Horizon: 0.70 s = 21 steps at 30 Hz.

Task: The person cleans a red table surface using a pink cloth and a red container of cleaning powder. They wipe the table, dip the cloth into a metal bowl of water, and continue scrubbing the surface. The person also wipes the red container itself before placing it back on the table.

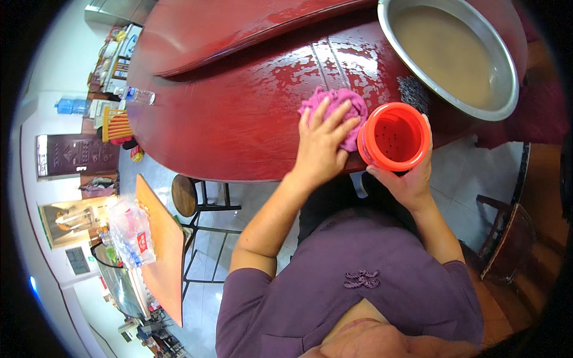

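Observation:
My left hand (pixel 321 145) lies with spread fingers over a bunched pink cloth (pixel 353 105), holding it against the red tabletop (pixel 224 129) near its front edge. My right hand (pixel 414 183) grips a red plastic container (pixel 399 136) from the side and below. The container's round mouth faces up at me, and several dark specks or small holes show inside. Just beyond it a dark grey scouring pad (pixel 412 93) lies partly beside the basin. The large oval-looking metal basin (pixel 503 100) holds murky brownish water. Wet, shiny patches cover the tabletop beyond the cloth.
A raised red turntable (pixel 250 27) sits on the table's far part. A plastic bottle (pixel 136 95) is at the left edge. To the left stand a round stool (pixel 184 195) and an orange-topped table (pixel 165 268) with a plastic bag (pixel 130 228). A wooden chair (pixel 510 241) is at right.

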Available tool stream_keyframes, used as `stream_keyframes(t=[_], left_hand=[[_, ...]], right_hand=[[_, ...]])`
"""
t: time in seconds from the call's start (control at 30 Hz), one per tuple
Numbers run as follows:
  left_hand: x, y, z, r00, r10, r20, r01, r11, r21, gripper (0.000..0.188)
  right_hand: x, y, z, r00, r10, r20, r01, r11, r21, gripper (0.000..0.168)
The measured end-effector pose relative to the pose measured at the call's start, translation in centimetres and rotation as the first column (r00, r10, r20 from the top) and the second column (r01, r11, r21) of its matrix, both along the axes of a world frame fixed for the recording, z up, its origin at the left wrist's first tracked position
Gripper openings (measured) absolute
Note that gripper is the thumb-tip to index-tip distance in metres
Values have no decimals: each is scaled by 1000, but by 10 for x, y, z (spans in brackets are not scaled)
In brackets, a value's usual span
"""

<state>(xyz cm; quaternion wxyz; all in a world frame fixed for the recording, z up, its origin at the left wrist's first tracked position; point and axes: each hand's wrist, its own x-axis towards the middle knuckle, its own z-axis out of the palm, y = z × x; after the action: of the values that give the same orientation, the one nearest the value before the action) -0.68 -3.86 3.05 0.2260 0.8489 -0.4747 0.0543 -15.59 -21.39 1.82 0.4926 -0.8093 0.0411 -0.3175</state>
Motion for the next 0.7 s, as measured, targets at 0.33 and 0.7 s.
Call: stream_keyframes(t=[0.33, 0.7], left_hand=[[161, 69, -31, 886, 408, 220, -422, 906, 22, 52], [202, 365, -62, 422, 770, 479, -879, 477, 8, 49]], right_hand=[[-7, 2, -6, 989, -144, -40, 141, 988, -54, 123], [-2, -2, -11, 997, -73, 4, 73, 997, -14, 123]])
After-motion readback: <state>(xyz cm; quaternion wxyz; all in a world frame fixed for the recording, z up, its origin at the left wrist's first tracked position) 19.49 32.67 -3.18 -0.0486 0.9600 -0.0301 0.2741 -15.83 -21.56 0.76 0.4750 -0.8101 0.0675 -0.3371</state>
